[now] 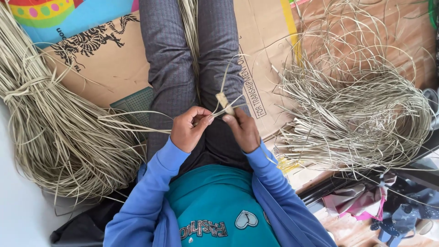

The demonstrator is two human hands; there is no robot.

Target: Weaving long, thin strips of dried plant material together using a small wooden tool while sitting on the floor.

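I sit with grey-trousered legs (171, 68) stretched forward. My left hand (188, 129) and my right hand (242, 129) meet over my lap, both pinching thin dried straw strips. Between the fingertips stands a small plaited straw piece (223, 101), held mainly by the right hand. Loose strip ends (132, 122) trail left from my left hand, and a long plaited band (190, 27) runs away between my legs.
A large bundle of dried straw strips (50, 128) lies at my left. A tangled heap of the same strips (361, 100) lies at my right. Flattened cardboard (105, 64) covers the floor under my legs. Cloth and dark objects (366, 201) sit at lower right.
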